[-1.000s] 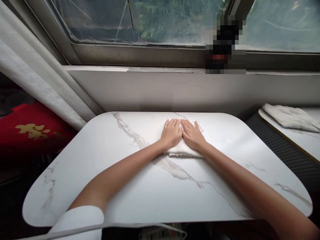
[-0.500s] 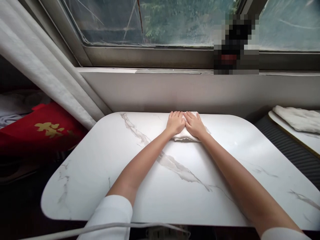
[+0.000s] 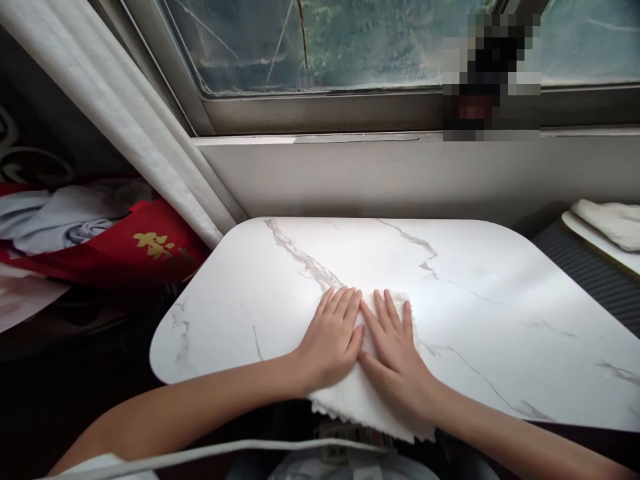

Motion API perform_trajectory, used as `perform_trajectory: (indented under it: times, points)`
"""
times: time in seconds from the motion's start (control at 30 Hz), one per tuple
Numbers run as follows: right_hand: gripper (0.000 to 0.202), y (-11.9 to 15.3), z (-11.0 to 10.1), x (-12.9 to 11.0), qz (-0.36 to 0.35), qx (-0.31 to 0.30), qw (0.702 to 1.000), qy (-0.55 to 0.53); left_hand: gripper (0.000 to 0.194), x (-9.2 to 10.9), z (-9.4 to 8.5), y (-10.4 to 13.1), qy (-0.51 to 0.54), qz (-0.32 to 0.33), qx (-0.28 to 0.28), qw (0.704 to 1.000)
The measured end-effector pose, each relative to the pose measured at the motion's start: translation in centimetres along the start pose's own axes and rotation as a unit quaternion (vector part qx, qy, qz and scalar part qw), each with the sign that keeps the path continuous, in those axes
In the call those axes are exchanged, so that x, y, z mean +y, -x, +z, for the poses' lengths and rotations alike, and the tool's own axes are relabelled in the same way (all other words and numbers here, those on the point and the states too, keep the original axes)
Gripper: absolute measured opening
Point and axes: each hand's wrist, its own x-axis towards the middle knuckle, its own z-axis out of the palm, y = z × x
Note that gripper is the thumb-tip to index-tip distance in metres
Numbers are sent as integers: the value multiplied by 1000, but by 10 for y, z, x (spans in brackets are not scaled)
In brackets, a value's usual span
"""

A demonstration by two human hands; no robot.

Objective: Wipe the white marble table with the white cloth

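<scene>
A white cloth lies at the near edge of the white marble-patterned table, its ragged lower end hanging over the edge. My left hand lies flat on the cloth's left side, fingers extended and pointing away from me. Flat on the right part of the cloth is my right hand, with its fingers spread. The two hands nearly touch at the thumbs and fingertips.
A white curtain hangs at the left beside a red bag with clothes. The window is behind the table. Another folded cloth rests at far right. A pale cable crosses the bottom.
Both hands and the cloth have moved from the table's far edge back toward me to the near edge. The fingers of my right hand are more spread, and the view has shifted slightly.
</scene>
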Motion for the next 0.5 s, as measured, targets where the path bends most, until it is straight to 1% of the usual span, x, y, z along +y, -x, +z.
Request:
perform_trajectory:
  times: [0.07, 0.1, 0.17, 0.23, 0.33, 0.43, 0.5]
  points:
    - [69, 1, -2, -7, -15, -20, 999, -22, 49, -3, -4, 12, 3, -7, -1, 1000]
    - [68, -3, -2, -7, -12, -26, 999, -26, 48, -6, -5, 13, 6, -13, -2, 1000]
    - [62, -20, -3, -1, 5, -36, 999, -18, 47, -15, -4, 2, 15, -35, -2, 999]
    - [58, -49, -2, 12, 23, -40, 999, 14, 45, -30, 0, -23, 26, -69, 4, 997]
    - [55, -105, 1, 40, 42, -32, 996, 77, 43, -59, 8, -77, 34, -104, 34, 993]
    - [54, -159, 3, 66, 58, -13, 992, 108, 39, -89, 14, -132, 18, -94, 78, 992]
    - [53, -189, 4, 78, 69, 1, 991, 116, 36, -108, 16, -162, 3, -83, 97, 992]
